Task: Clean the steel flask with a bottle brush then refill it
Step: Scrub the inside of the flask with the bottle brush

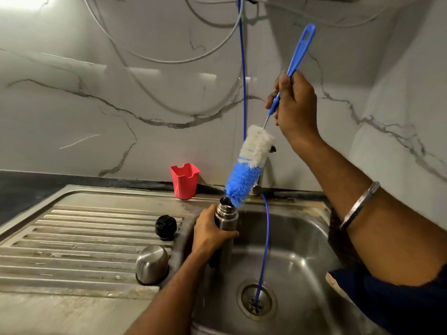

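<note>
Steel flask [226,222] gripped by left hand [210,234], right hand [294,106] clasping bottle brush [251,160] — tip at mouth

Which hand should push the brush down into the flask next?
Probably the right hand: it grips the bottle brush, tip at the flask mouth. The left hand holds the flask.

A stainless steel sink unit [101,201] fills the lower view, its ribbed draining board on the left and its basin [302,257] on the right. On the ribs stand a black stopper [166,227] and, nearer the camera, a steel cup lid [152,264], dome up and close to the basin edge. A red plastic cup [185,180] stands upright on the back rim by the wall. A thin blue tube [265,240] runs down into the basin's drain [257,300]
</note>
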